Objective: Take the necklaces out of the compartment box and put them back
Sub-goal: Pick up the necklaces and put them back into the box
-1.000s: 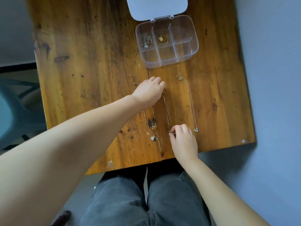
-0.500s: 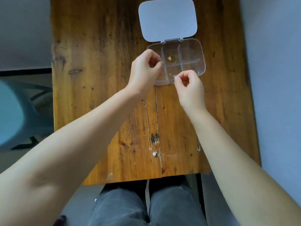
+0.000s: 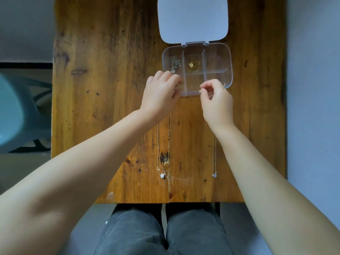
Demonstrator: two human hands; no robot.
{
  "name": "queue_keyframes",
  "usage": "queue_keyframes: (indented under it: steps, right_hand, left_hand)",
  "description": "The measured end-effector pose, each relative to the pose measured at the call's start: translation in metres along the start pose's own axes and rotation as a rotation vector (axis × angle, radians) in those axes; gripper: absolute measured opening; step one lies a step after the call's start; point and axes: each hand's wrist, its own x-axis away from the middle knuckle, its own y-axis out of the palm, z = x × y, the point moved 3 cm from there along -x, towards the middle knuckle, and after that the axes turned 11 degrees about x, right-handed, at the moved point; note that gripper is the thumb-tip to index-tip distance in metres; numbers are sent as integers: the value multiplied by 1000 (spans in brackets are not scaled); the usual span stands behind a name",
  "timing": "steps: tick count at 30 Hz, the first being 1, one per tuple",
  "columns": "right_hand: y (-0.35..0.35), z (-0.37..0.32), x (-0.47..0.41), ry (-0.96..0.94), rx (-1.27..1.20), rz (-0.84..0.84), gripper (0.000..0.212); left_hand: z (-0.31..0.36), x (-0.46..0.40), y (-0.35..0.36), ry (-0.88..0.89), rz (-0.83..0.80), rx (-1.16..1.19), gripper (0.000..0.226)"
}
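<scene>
- Nearest: person's knees in grey trousers (image 3: pixel 163 234), tucked under the near edge of the worktop (image 3: pixel 103 107), which is worn wood w/ dark knots & a seam running near-to-far.
- Two necklaces laid out straight on the worktop, pendants at the near end: flower-pendant necklace (image 3: pixel 162 175) just left of the seam; ring-pendant necklace (image 3: pixel 214 175) further right, well apart from the first. Both chains run away toward the hands, upper ends hidden under the forearms.
- Left hand (image 3: pixel 161 92) knuckles up, fingers curled in & closed, at the box's near-left corner; a small bit of metal shows at its right edge, so it seems to be pinching a chain end, can't tell which.
- Right hand (image 3: pixel 217 102) just over the box's near edge, thumb & forefinger pressed together in a pinch; whatever's between them is too fine to make out. Other fingers loosely curled.
- Compartment box (image 3: pixel 228 70), clear plastic, sits beyond the hands, touching the worktop, lid (image 3: pixel 193 19) flipped open & lying flat on the far side.
- In the box: silver necklace (image 3: pixel 175 63) bunched in far-left compartment; gold necklace (image 3: pixel 193 64) bunched in far-middle one.
- Off to the left, beyond the worktop: teal chair (image 3: pixel 16 115).
</scene>
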Motion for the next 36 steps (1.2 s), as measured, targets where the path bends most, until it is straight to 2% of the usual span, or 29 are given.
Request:
queue_keyframes:
  steps: [2,4,6,10,14,20,22,27,32,34,36]
  right_hand:
    - [-16,34,24,98,20,11,11]
    - [-26,72,59,210,57,-11,11]
    - [-27,103,100,305,84,-41,11]
    - [-7,130,171,413,158,-83,19]
    - [14,121,202,396,263,-79,30]
    - [21,108,194,360,372,-3,13]
    - [20,109,192,369,365,-14,11]
    - [14,111,187,386,294,-24,13]
    - [0,92,157,272,195,130,64]
    - [-4,78,129,219,50,58,75]
    - [-4,65,98,167,-49,-85,61]
  left_hand:
    - [21,6,14,146,-82,42,14]
    - [40,12,37,233,-239,73,16]
    - [51,15,60,220,-347,54,25]
    - [51,12,87,148,-436,-101,38]
    - [47,9,90,264,-452,-197,19]
    - [48,3,90,345,-518,-268,19]
    - [50,4,88,312,-523,-200,19]
    - [56,6,67,89,-459,235,8]
    - [84,9,39,139,-416,467,3]
    - [97,7,30,172,-415,536,3]
    - [105,0,21,173,-388,577,5]
